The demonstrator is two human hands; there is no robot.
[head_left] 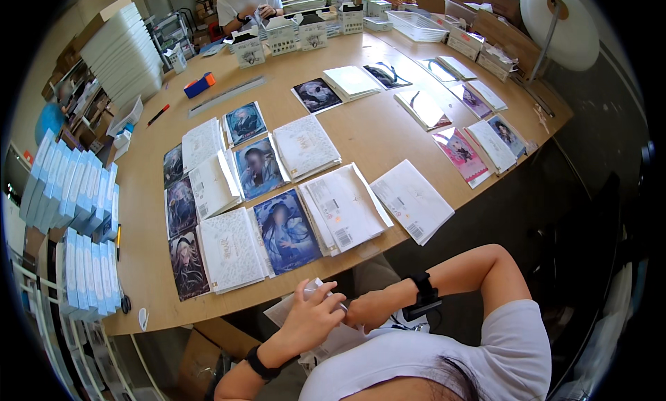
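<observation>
While white booklets [347, 208] lie along the near edge of the tabletop [147, 252], the left hand's [316, 321] grip pinches a pale packet [313, 285] just off that edge; the right hand's [373, 309] I cannot tell. Handling the packet seems underway; the next move likely calls for steadiness.

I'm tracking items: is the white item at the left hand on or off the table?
Off: the white item is by the left hand, outside the table's near edge.
</observation>
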